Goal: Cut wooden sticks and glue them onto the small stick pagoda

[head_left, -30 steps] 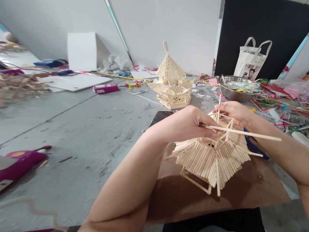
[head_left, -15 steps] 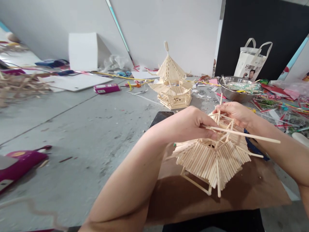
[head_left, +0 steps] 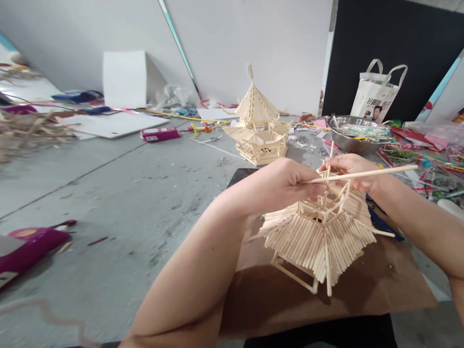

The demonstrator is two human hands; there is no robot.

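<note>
Raised at its free end since the earlier frame, the long stick [head_left: 384, 171], likely light, stiff and best gripped near one end, crosses above the stick model [head_left: 310, 237], left hand [head_left: 290, 181] pinching it, right hand [head_left: 351, 168] pinching the model's far upright stick [head_left: 331, 149].

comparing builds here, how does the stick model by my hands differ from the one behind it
The near model is open at the top, with upright sticks; the far model rises to a pointed roof. The near model sits over a brown board; the far model stands on the grey surface. Both are built of pale sticks, with sloping roof panels.
</note>
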